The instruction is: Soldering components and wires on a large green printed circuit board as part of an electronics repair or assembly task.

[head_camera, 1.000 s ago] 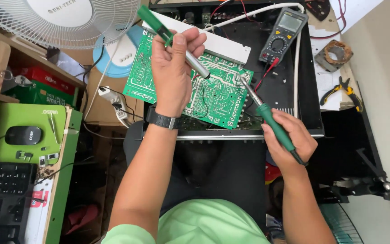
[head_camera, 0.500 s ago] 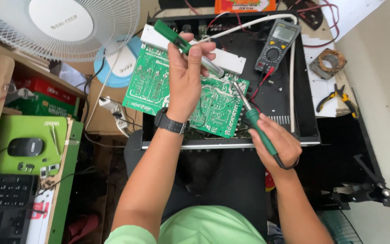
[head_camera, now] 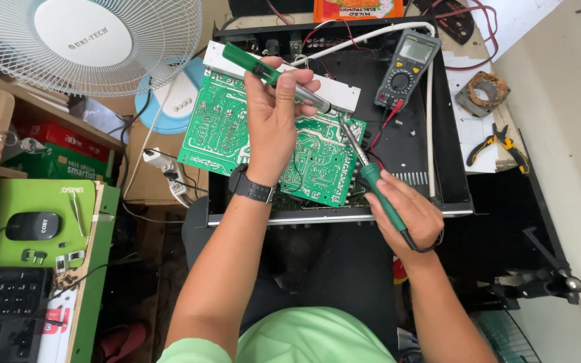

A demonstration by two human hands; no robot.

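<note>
A black metal case (head_camera: 452,161) lay open on the bench, with a white fan (head_camera: 82,40) to its left and a grey meter (head_camera: 408,67) resting on its far right corner. Tilted up over the case was a green circuit board (head_camera: 223,131), solder side facing the camera. The left hand (head_camera: 274,121) reached across the board, its fingers wrapped around a green and silver solder sucker (head_camera: 277,74) whose tip pointed down and right toward the board's right portion. The right hand (head_camera: 408,215) was clamped on the green handle of a soldering iron (head_camera: 364,165), the metal tip touching the board near its right edge, just beside the sucker's nozzle. Yellow-handled pliers (head_camera: 499,144) lay well apart on the right.

Judged from this, the step in hand was desoldering a joint: heating it with the iron while the sucker waited close. The next move would call for holding the iron steady until the solder flowed, then setting the nozzle right against the joint.
</note>
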